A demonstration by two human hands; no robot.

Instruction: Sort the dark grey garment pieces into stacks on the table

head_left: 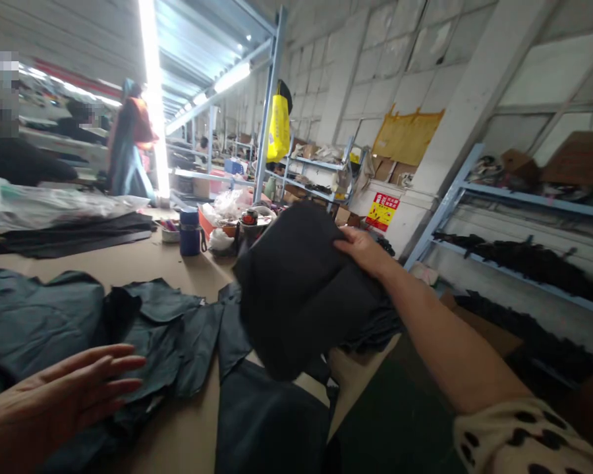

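My right hand (363, 250) pinches the upper right edge of a dark fabric piece (301, 289), which hangs in the air above the table. At the lower left my left hand (74, 395) has its fingers apart and holds nothing. Dark grey-green garment pieces (163, 316) lie on the table just beyond it. Another dark fabric piece (271, 421) lies flat at the near middle, partly below the raised one. A stack of dark cloth (375, 326) shows behind the held piece at its right.
On the table (172, 266) stand a blue flask (190, 234) and an orange box (208, 220) with plastic bags. Plastic-wrapped material (54, 204) lies at the left. A blue shelf rack (528, 194) stands at the right. People are at the far left.
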